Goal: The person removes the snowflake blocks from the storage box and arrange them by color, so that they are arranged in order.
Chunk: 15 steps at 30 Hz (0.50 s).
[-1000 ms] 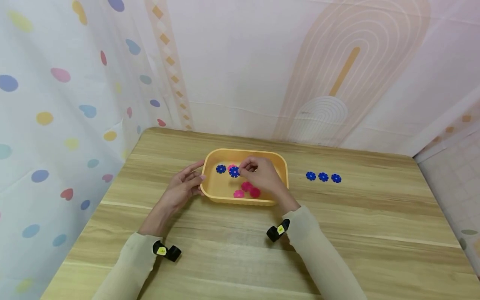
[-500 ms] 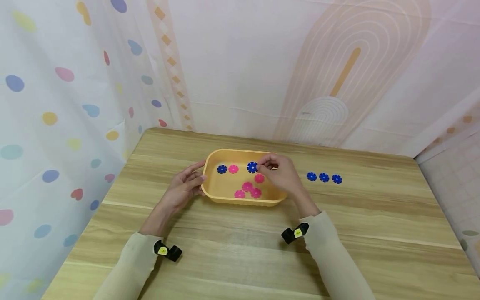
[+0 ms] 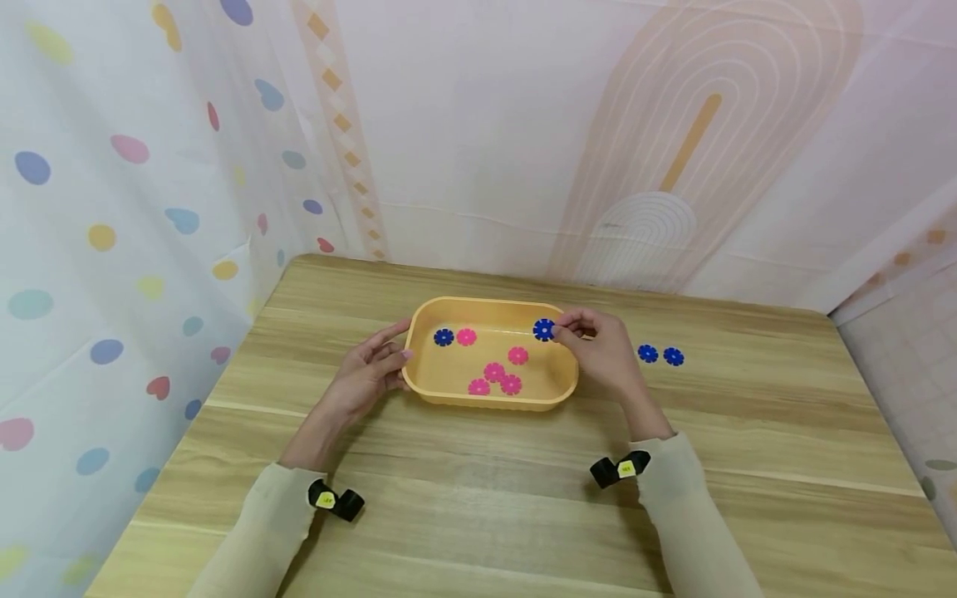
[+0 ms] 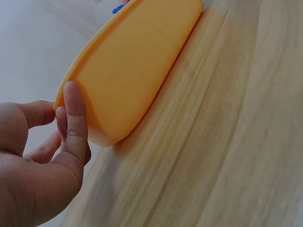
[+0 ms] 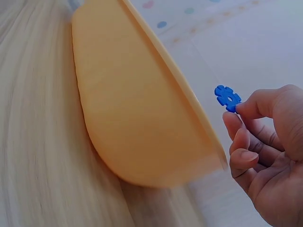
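My right hand (image 3: pixel 601 349) pinches a blue snowflake disc (image 3: pixel 544 330) between thumb and fingertips, above the right end of a yellow plastic tray (image 3: pixel 489 402). In the right wrist view this notched disc (image 5: pixel 228 98) is tilted, apart from the tray's rim. My left hand (image 3: pixel 366 370) holds the tray's left end, its thumb and fingers at the rim and wall, as the left wrist view also shows. Inside the tray lie another blue disc (image 3: pixel 444 337), a pink disc (image 3: pixel 467 336) beside it, and several more pink discs (image 3: pixel 494 372) towards the front and right.
Two blue discs (image 3: pixel 661 355) are visible on the wooden table (image 3: pixel 478 498) to the right of my right hand, which covers the spot just left of them. Patterned curtains (image 3: pixel 478 149) stand behind the table and along its left side.
My right hand has moved right with the blue disc, from the tray's middle to its right end. It now covers one of the blue discs on the table. My left hand stays put.
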Each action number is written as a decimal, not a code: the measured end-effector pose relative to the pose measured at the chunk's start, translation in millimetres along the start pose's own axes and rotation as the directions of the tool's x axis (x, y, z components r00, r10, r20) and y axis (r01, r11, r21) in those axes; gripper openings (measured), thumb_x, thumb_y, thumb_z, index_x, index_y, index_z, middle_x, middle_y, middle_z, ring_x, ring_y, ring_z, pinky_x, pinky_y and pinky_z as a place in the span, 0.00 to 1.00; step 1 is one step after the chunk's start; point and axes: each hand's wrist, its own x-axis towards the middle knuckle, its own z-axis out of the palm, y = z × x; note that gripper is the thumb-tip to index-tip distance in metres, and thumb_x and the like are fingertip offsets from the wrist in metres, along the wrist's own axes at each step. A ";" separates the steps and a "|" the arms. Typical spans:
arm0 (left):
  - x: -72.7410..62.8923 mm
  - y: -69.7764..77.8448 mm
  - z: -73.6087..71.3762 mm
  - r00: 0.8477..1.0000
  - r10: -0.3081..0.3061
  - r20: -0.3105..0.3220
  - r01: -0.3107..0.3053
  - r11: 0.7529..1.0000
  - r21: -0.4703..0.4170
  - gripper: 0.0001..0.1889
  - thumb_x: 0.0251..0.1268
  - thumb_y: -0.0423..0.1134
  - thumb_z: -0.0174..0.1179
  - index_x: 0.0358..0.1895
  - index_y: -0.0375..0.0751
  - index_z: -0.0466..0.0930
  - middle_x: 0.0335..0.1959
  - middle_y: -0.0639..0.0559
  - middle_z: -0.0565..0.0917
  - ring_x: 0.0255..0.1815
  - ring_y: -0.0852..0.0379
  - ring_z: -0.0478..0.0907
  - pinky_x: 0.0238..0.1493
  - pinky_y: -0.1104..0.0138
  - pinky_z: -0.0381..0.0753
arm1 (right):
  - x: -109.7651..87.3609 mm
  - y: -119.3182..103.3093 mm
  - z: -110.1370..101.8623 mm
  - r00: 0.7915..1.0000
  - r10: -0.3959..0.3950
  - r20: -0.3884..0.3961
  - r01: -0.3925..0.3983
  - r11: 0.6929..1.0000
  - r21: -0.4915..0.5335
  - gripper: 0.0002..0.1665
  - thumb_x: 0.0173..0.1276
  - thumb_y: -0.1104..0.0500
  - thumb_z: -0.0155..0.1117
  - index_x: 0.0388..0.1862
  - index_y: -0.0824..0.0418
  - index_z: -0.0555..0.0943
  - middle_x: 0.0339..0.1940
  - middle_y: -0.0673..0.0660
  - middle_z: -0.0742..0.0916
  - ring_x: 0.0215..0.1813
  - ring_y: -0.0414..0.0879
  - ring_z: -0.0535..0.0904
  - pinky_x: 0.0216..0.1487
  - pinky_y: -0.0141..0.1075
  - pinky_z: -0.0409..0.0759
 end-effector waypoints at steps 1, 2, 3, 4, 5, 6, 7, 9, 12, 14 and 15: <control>0.0 0.1 0.0 1.000 -0.001 0.001 0.001 1.000 0.000 0.32 0.76 0.34 0.59 0.80 0.45 0.62 0.48 0.44 0.80 0.32 0.59 0.82 0.36 0.70 0.89 | -0.7 1.6 -2.5 1.000 0.008 -0.004 -0.008 1.000 0.000 0.05 0.74 0.56 0.66 0.42 0.56 0.85 0.40 0.55 0.88 0.45 0.49 0.82 0.48 0.39 0.83; 0.0 0.1 0.0 1.000 -0.001 0.000 0.001 1.000 0.000 0.32 0.76 0.34 0.59 0.80 0.44 0.62 0.48 0.44 0.80 0.33 0.59 0.83 0.36 0.69 0.89 | -1.3 3.3 -4.9 1.000 0.014 -0.006 -0.014 1.000 0.000 0.05 0.74 0.56 0.66 0.42 0.56 0.85 0.41 0.55 0.88 0.45 0.49 0.82 0.48 0.39 0.83; 0.0 0.2 0.1 1.000 -0.001 0.001 0.001 1.000 0.001 0.32 0.76 0.34 0.59 0.80 0.45 0.61 0.48 0.44 0.80 0.33 0.59 0.83 0.36 0.69 0.89 | -1.8 5.2 -7.3 1.000 0.019 -0.007 -0.019 1.000 -0.003 0.05 0.75 0.56 0.66 0.43 0.56 0.85 0.41 0.55 0.88 0.46 0.48 0.82 0.49 0.39 0.82; 0.0 0.1 0.2 1.000 -0.001 0.001 0.001 1.000 0.002 0.32 0.76 0.34 0.59 0.80 0.45 0.61 0.49 0.44 0.80 0.33 0.59 0.83 0.36 0.69 0.89 | -2.3 7.2 -9.5 1.000 0.025 -0.010 -0.025 1.000 -0.002 0.06 0.75 0.56 0.65 0.43 0.56 0.85 0.41 0.55 0.88 0.46 0.48 0.82 0.50 0.39 0.82; 0.1 0.1 0.4 1.000 -0.001 0.000 0.001 1.000 0.003 0.32 0.76 0.34 0.59 0.80 0.45 0.61 0.48 0.44 0.80 0.33 0.59 0.83 0.36 0.69 0.89 | -2.8 9.3 -11.6 0.999 0.030 -0.013 -0.030 1.000 -0.004 0.06 0.74 0.56 0.65 0.44 0.56 0.86 0.41 0.55 0.88 0.46 0.48 0.81 0.50 0.39 0.81; 0.1 0.1 0.5 1.000 -0.001 0.000 0.001 1.000 0.003 0.32 0.76 0.34 0.59 0.80 0.45 0.61 0.48 0.44 0.80 0.33 0.59 0.83 0.36 0.70 0.89 | -3.1 11.5 -13.6 0.999 0.031 -0.018 -0.032 0.999 -0.008 0.06 0.74 0.55 0.65 0.44 0.56 0.86 0.41 0.55 0.88 0.46 0.48 0.81 0.49 0.39 0.81; 0.2 0.1 0.6 1.000 -0.001 -0.001 0.001 1.000 0.003 0.32 0.76 0.34 0.59 0.80 0.45 0.62 0.48 0.44 0.80 0.32 0.59 0.82 0.36 0.70 0.89 | -3.4 13.7 -15.6 0.999 0.035 -0.024 -0.035 0.999 -0.012 0.07 0.74 0.55 0.65 0.44 0.55 0.86 0.41 0.55 0.89 0.46 0.48 0.82 0.49 0.38 0.81; 0.1 0.2 0.7 1.000 -0.001 -0.001 0.001 1.000 0.001 0.32 0.76 0.34 0.59 0.80 0.45 0.62 0.48 0.44 0.80 0.32 0.59 0.82 0.36 0.70 0.89 | -4.1 18.2 -19.4 0.998 0.044 -0.034 -0.045 0.999 -0.019 0.08 0.75 0.53 0.65 0.44 0.56 0.86 0.40 0.55 0.89 0.46 0.47 0.81 0.48 0.36 0.80; -0.1 0.3 1.0 1.000 -0.001 -0.005 0.001 1.000 0.001 0.32 0.76 0.34 0.59 0.79 0.45 0.62 0.48 0.44 0.80 0.32 0.59 0.82 0.35 0.70 0.89 | -4.9 24.0 -25.3 0.997 0.047 -0.057 -0.049 0.998 -0.033 0.10 0.75 0.52 0.66 0.45 0.56 0.85 0.40 0.55 0.88 0.45 0.46 0.81 0.45 0.34 0.79; -0.3 0.5 1.3 1.000 0.000 -0.005 0.000 1.000 0.005 0.32 0.76 0.34 0.59 0.79 0.45 0.62 0.48 0.45 0.80 0.32 0.59 0.82 0.35 0.70 0.89 | -5.6 27.2 -29.8 0.996 0.050 -0.070 -0.053 0.998 -0.043 0.11 0.74 0.51 0.65 0.46 0.57 0.85 0.41 0.55 0.88 0.45 0.46 0.81 0.44 0.32 0.79; -0.3 0.5 1.5 1.000 0.000 -0.006 0.000 1.000 0.005 0.31 0.76 0.34 0.59 0.79 0.45 0.62 0.48 0.45 0.80 0.32 0.59 0.82 0.35 0.70 0.89 | -6.1 28.5 -31.9 0.996 0.051 -0.076 -0.054 0.997 -0.047 0.12 0.74 0.51 0.66 0.46 0.57 0.85 0.41 0.55 0.87 0.45 0.46 0.81 0.43 0.32 0.79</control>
